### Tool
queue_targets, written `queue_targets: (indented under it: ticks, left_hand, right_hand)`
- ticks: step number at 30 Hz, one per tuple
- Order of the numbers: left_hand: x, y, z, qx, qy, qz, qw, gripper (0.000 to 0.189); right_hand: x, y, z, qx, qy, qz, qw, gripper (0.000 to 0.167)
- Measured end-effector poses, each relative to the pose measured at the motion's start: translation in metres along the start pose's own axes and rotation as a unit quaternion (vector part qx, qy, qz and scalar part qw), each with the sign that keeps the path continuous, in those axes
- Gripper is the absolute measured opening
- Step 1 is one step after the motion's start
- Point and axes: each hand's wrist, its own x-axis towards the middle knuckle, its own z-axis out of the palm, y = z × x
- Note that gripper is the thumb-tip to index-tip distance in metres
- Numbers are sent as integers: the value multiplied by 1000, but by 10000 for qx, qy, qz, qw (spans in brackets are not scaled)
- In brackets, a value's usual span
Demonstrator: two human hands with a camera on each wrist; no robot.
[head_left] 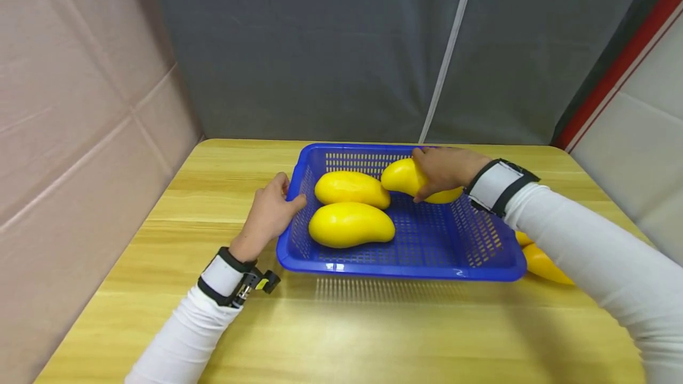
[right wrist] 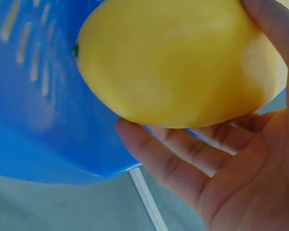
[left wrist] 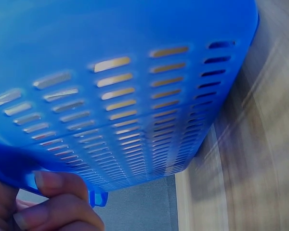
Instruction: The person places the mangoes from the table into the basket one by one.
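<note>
A blue plastic basket (head_left: 427, 253) with slotted walls sits on the wooden table. My left hand (head_left: 269, 209) grips its left rim, with the thumb over the edge; in the left wrist view the curled fingers (left wrist: 62, 207) show under the rim, beside the slotted outer wall. Inside the basket, toward the left, lie two yellow mangoes, a rear one (head_left: 349, 188) and a front one (head_left: 352, 225). At the back right, my right hand (head_left: 448, 166) holds another yellow mango (right wrist: 173, 62) from above, thumb on one side and fingers on the other.
More yellow mangoes (head_left: 544, 264) lie on the table (head_left: 405, 336) to the right of the basket, partly hidden by my right sleeve (head_left: 587, 242). A grey curtain (head_left: 320, 46) hangs behind the table, and pale padded walls (head_left: 80, 135) stand at both sides.
</note>
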Motion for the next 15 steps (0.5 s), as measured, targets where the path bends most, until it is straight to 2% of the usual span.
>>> queue_targets:
  ticks: [6,15]
  left_hand:
    - [-1,0,-2,-104,-67,-20,9999,25]
    - [1,0,-1,-35,-58,2,10000,25]
  right_hand:
    - [0,3,3,-219,145,-21,9997,73]
    - [0,-5,7,-149,51,346,9993,80]
